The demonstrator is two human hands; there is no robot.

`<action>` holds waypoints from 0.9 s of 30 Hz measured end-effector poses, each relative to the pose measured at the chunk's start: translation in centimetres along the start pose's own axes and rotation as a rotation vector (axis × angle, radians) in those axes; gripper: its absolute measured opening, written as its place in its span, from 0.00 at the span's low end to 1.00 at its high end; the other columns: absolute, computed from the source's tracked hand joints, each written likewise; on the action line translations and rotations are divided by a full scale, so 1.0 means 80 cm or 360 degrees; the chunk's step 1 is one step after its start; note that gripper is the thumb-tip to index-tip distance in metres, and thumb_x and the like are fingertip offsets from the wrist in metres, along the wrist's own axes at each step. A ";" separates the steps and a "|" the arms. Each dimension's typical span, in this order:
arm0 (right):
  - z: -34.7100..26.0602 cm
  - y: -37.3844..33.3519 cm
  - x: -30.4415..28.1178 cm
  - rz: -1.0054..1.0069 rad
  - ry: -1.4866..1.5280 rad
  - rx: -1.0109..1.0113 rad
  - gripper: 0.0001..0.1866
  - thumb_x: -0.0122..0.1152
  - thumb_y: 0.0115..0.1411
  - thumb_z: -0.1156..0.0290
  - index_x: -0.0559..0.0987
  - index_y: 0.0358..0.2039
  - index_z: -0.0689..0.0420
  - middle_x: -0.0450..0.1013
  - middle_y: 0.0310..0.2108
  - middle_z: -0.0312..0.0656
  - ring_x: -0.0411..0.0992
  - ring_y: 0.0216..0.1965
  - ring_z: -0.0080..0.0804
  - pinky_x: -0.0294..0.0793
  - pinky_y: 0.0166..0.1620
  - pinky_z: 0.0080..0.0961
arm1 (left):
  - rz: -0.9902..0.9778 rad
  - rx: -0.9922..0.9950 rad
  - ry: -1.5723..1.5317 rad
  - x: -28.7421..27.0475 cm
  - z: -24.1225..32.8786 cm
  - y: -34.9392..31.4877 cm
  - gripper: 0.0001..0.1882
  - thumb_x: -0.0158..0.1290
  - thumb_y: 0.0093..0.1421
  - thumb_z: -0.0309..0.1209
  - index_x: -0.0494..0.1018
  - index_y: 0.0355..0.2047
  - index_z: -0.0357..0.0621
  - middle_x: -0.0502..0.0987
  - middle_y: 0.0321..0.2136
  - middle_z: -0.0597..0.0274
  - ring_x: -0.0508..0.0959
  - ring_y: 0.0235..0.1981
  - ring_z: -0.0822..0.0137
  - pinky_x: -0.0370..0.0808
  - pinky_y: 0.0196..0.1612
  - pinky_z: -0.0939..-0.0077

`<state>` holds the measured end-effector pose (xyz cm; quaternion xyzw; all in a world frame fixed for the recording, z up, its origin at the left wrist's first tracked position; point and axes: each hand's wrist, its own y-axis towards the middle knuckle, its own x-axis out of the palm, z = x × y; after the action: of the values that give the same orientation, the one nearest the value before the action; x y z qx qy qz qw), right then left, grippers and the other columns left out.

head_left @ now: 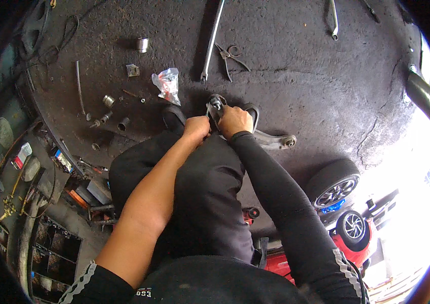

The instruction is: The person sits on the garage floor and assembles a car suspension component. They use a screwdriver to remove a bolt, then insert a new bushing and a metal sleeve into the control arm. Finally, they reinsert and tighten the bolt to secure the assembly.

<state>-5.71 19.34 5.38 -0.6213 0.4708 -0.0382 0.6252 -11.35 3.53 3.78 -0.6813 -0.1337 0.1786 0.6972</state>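
Note:
A grey metal car suspension control arm [273, 141] lies in front of my knees, its bushed end out to the right. At its near-centre end a shiny ball joint [216, 103] shows between my hands. My right hand [236, 122] is closed over the arm just right of that joint, fingers curled down. My left hand [197, 127] is a fist close to the joint's left side. A thin metal edge rises above it, but what the fingers hold is hidden.
Ahead on the dark floor lie a long metal bar [213, 40], pliers [231, 60], a wrench [334, 21] and a clear plastic bag [168, 85]. Metal sleeves [143, 45] and small parts are scattered left. A wheel [334, 186] lies right; a parts tray [55, 261] stands lower left.

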 end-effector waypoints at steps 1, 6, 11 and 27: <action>-0.002 0.001 -0.001 -0.0006 -0.0020 -0.0028 0.15 0.63 0.68 0.60 0.90 0.47 0.52 0.87 0.45 0.56 0.87 0.47 0.58 0.86 0.53 0.53 | 0.0026 0.0131 0.0103 -0.001 -0.005 0.007 0.20 0.53 0.72 0.41 0.86 0.41 0.35 0.89 0.35 0.49 0.86 0.33 0.55 0.80 0.38 0.54; -0.007 -0.001 0.005 0.0034 -0.0068 -0.0072 0.14 0.62 0.69 0.60 0.89 0.46 0.53 0.88 0.43 0.54 0.88 0.46 0.57 0.87 0.52 0.53 | 0.0237 0.0678 0.1028 0.005 -0.025 0.021 0.13 0.61 0.63 0.34 0.89 0.39 0.39 0.90 0.42 0.41 0.90 0.45 0.40 0.84 0.50 0.45; -0.011 0.005 0.015 0.0027 -0.0085 -0.0100 0.14 0.62 0.69 0.61 0.88 0.46 0.54 0.88 0.43 0.56 0.88 0.44 0.57 0.87 0.50 0.52 | 0.0246 0.0739 0.0956 0.006 -0.035 0.028 0.14 0.61 0.63 0.34 0.87 0.42 0.38 0.89 0.49 0.43 0.89 0.51 0.39 0.84 0.54 0.43; -0.031 0.013 -0.009 -0.0042 -0.0104 -0.0082 0.13 0.61 0.70 0.62 0.89 0.44 0.53 0.88 0.40 0.54 0.89 0.43 0.57 0.88 0.49 0.53 | 0.0291 0.0508 0.0445 0.033 -0.060 0.056 0.18 0.52 0.69 0.38 0.88 0.47 0.44 0.87 0.51 0.39 0.84 0.58 0.34 0.79 0.63 0.43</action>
<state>-8.25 18.21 5.48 -0.6443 0.4426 -0.0140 0.6235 -7.21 0.37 -0.98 -0.5897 0.0563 0.1638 0.7888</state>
